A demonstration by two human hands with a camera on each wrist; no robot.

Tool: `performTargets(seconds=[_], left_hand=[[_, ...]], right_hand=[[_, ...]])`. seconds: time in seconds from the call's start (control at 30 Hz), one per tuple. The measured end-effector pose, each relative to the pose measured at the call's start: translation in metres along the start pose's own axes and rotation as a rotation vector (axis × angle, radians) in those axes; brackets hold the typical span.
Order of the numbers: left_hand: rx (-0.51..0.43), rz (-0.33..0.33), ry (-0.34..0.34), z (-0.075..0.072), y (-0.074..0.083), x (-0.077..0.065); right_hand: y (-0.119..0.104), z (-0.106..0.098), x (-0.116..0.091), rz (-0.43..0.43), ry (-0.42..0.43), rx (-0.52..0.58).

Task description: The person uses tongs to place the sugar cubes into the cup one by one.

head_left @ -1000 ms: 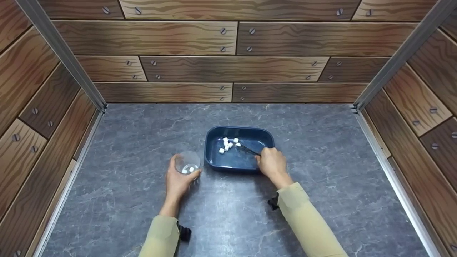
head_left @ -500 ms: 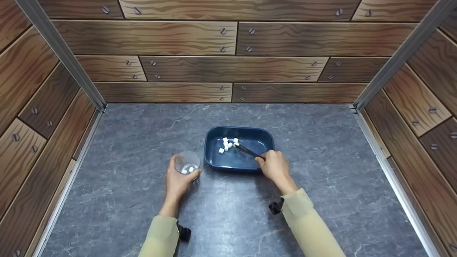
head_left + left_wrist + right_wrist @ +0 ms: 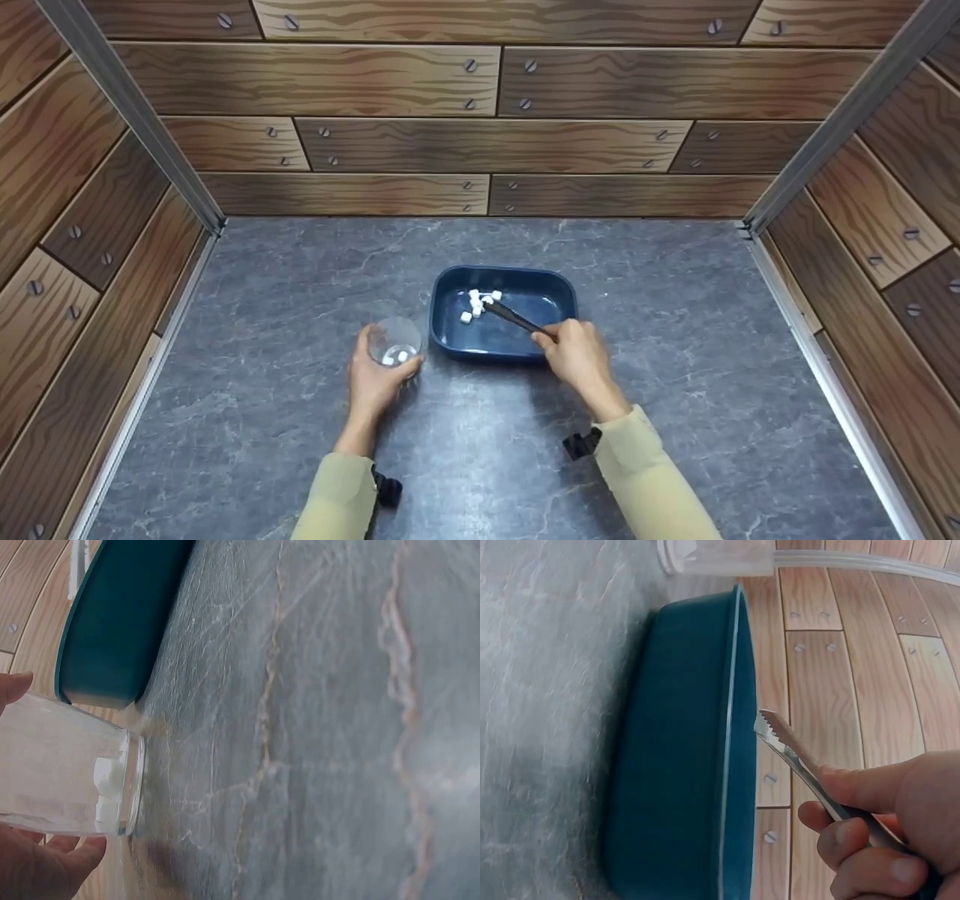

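Note:
My left hand (image 3: 375,382) grips a clear glass (image 3: 395,341) between thumb and fingers, left of a dark blue dish (image 3: 501,352). White cubes (image 3: 107,776) lie at the glass's bottom. In my right hand (image 3: 581,356) is a pair of metal tongs (image 3: 799,765), held over the dish's near right edge. Their toothed tips reach down at a slant to a cluster of several small white cubes (image 3: 466,317) on the left side of the dish's floor. Whether the tips pinch a cube cannot be made out; the dish wall hides the cubes in the right wrist view.
The dish and glass stand on a grey marbled surface (image 3: 300,277), the glass close beside the dish's left end. Wood-patterned panels (image 3: 390,142) rise at the back and both sides, with metal rails (image 3: 806,120) at the corners.
The tongs' tips have shifted left, in among the cubes, while my right hand has drawn slightly back toward me. My left hand and the glass stay where they were.

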State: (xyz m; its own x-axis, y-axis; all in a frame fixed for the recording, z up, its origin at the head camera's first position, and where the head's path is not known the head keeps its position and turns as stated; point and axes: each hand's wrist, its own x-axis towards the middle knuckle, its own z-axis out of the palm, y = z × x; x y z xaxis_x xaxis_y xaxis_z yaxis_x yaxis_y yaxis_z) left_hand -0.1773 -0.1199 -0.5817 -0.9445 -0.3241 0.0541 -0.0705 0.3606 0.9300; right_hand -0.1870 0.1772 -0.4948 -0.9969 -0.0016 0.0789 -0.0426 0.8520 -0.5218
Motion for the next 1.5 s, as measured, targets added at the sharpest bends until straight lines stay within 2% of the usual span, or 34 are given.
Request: performTargets(seconds=[0.17,0.4,0.7,0.9,1.27,1.5], left_hand=[[-0.004,0.011,0.007,0.000,0.000,0.000],[-0.003,0.019,0.013,0.001,-0.001,0.001],[-0.004,0.001,-0.003,0.000,0.001,0.000],[0.006,0.007,0.011,0.000,0.001,0.000],[-0.022,0.034,0.030,0.001,0.000,0.000],[-0.018,0.009,0.015,0.001,0.000,0.000]], right_hand=[[-0.010,-0.002,-0.006,-0.036,0.005,0.028],[-0.027,-0.001,-0.015,-0.173,0.052,0.025],[-0.051,0.004,-0.025,-0.263,-0.017,0.085],[-0.063,0.011,-0.027,-0.344,0.005,0.040],[-0.071,0.018,-0.029,-0.381,-0.025,0.025],[-0.065,0.015,-0.027,-0.309,-0.057,0.037]])
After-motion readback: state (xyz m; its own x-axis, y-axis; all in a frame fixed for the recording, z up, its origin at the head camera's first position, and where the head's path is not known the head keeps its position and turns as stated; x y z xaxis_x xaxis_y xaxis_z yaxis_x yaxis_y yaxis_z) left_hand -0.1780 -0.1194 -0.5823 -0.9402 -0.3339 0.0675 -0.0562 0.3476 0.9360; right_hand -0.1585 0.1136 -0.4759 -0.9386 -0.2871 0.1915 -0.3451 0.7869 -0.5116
